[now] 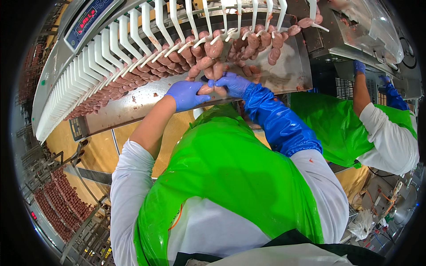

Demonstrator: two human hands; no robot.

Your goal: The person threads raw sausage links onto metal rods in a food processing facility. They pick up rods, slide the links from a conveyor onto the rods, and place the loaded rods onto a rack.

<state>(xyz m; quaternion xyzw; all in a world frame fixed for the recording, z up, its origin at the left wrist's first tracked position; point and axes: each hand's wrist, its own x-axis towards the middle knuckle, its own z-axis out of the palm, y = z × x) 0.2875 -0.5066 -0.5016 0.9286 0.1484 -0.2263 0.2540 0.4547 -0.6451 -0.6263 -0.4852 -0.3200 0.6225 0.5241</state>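
Two gloved hands meet in front of me at a chain of short pink sausage links (206, 89). My left hand (185, 95), in a blue-violet glove with a bare forearm, is closed around a link from the left. From the right, my right hand (234, 84), gloved and with a shiny blue sleeve, pinches the chain close to the left fingertips. Part of the chain is hidden by the fingers. Just above, more links (215, 48) hang in loops from white hooks (162, 27) set in a curved row.
A metal tray (284, 73) with meat scraps runs beneath the hooks. The machine's control panel (88, 20) is at upper left. A co-worker in a green apron (330, 128) reaches toward metal equipment (355, 33) on the right. Racks of sausages (62, 201) stand at lower left.
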